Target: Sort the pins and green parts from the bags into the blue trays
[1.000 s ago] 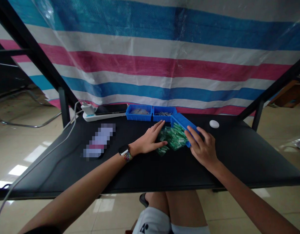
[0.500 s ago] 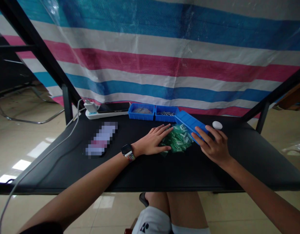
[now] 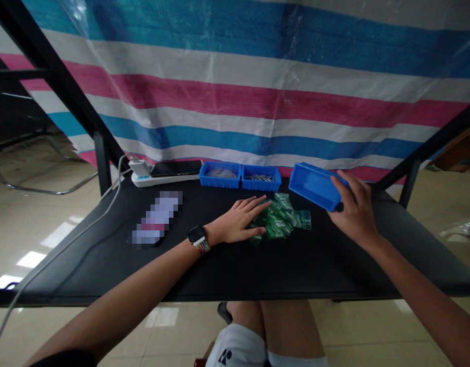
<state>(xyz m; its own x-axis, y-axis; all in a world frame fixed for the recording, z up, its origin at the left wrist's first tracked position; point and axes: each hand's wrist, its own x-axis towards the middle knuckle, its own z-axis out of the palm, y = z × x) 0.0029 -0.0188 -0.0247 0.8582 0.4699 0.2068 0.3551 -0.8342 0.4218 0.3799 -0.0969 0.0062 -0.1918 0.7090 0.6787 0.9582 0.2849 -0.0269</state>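
Note:
A heap of small green parts [image 3: 283, 219] lies on the black table [image 3: 235, 265]. My left hand [image 3: 237, 223], with a watch on the wrist, rests flat and open against the left side of the heap. To the right of the heap, my right hand [image 3: 353, 211] grips a blue plastic bin [image 3: 315, 185], held tilted just above the table. The bin looks empty.
Two more blue bins [image 3: 239, 176] with small metal parts stand at the table's back edge. Left of them lie a white power strip [image 3: 158, 178] and a dark phone [image 3: 176, 168]. A blurred flat object [image 3: 156, 218] is at the left. A striped tarp hangs behind.
My right hand has lifted the blue bin off the green parts and carried it right and back. The heap now lies uncovered. My left hand has stayed in place.

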